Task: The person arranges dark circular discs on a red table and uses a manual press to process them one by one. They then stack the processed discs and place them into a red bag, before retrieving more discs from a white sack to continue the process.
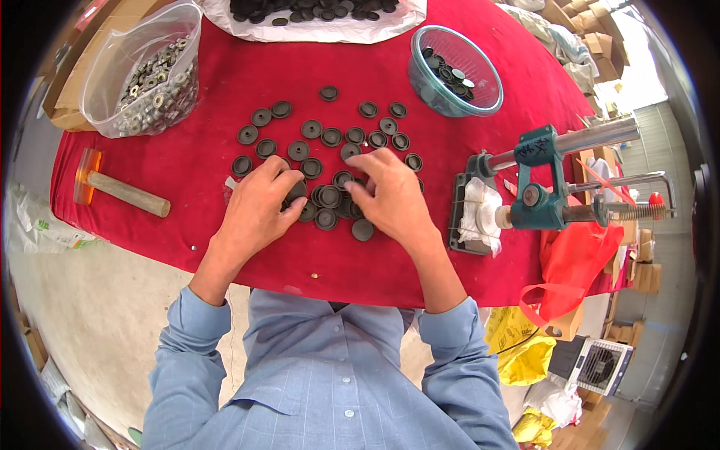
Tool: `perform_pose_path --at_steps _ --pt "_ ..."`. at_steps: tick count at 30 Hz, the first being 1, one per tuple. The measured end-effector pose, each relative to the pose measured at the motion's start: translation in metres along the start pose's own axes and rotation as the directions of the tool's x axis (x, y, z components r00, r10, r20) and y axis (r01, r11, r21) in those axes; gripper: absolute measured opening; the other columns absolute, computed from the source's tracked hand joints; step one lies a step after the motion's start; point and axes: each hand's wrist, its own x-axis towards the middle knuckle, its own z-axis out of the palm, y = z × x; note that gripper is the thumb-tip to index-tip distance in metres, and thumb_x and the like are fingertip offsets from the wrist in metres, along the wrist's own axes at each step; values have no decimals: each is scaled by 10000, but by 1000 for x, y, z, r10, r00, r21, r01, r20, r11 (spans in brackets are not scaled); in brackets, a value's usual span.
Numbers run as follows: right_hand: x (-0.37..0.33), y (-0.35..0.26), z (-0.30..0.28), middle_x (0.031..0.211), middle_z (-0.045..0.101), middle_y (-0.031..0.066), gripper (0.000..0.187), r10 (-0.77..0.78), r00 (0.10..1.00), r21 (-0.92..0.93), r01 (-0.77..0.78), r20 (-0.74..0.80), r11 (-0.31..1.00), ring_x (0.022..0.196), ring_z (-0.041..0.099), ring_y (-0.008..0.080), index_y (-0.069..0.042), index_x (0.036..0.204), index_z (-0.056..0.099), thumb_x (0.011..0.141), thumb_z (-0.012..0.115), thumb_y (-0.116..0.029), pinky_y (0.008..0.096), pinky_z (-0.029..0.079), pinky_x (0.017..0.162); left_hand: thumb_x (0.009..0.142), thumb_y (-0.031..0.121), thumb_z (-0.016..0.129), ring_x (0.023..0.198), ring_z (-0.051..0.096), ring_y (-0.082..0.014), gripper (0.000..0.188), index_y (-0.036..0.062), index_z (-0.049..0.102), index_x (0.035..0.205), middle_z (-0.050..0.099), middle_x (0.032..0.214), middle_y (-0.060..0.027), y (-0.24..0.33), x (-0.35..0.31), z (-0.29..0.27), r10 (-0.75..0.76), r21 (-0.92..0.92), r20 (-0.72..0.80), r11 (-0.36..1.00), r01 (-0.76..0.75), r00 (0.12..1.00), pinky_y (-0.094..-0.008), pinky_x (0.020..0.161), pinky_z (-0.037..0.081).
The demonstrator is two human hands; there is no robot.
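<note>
Many round black plastic caps lie on the red tablecloth in front of me, mostly with their recessed side up. A black cap is pinched between the thumb and fingers of my left hand, at the left of the group. My right hand reaches over the right side, its thumb and forefinger apart. Its forefinger tip is at a cap, and its thumb is beside a small pile of caps. Some caps are partly hidden under the right fingers. One cap lies smooth side up near me.
At the back left stands a clear plastic bag of small metal rings. A hammer lies at left. A clear bowl holds more caps; others lie on a white sheet. A green hand press stands at right, near a red bag.
</note>
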Motion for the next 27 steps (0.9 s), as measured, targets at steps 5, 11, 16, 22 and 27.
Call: perform_pose_path --at_steps 5,11,16,22,27 --pt "2 3 12 1022 666 117 292 -66 997 -112 61 -47 992 857 712 331 -87 1137 737 861 809 -151 454 580 760 799 -42 813 715 572 -170 200 11 667 925 610 905 -75 2 4 -9 -129 -261 45 956 137 991 -321 663 494" --pt "6 -4 18 1000 666 104 300 -56 990 -81 46 -129 996 848 712 321 -73 1111 737 845 832 -172 450 578 738 789 -70 815 730 619 -184 202 21 696 925 647 904 -84 5 -25 -26 -122 -258 -197 964 68 973 -311 655 507" --pt "-12 -17 21 1041 659 84 342 -192 981 -133 194 28 972 946 685 298 -77 1113 737 806 857 -168 435 547 817 783 -52 823 822 669 -259 205 23 714 938 662 928 -92 -1 -69 -28 -39 13 -182 999 42 983 -351 658 540" --pt "-14 -19 10 1019 672 101 395 -84 995 59 87 -49 994 836 693 309 -102 1160 720 794 862 -138 427 566 768 771 -62 823 913 663 -268 242 28 728 974 654 1006 -108 8 -81 -28 -94 18 -184 995 99 978 -362 699 547" --pt "-34 -13 -33 1010 677 102 346 32 986 -8 -34 -162 999 750 685 269 -71 1099 694 792 852 -84 399 559 702 769 -45 824 937 648 -292 270 30 730 1011 663 1046 -111 17 -57 -18 38 36 -193 999 -31 981 -399 745 539"
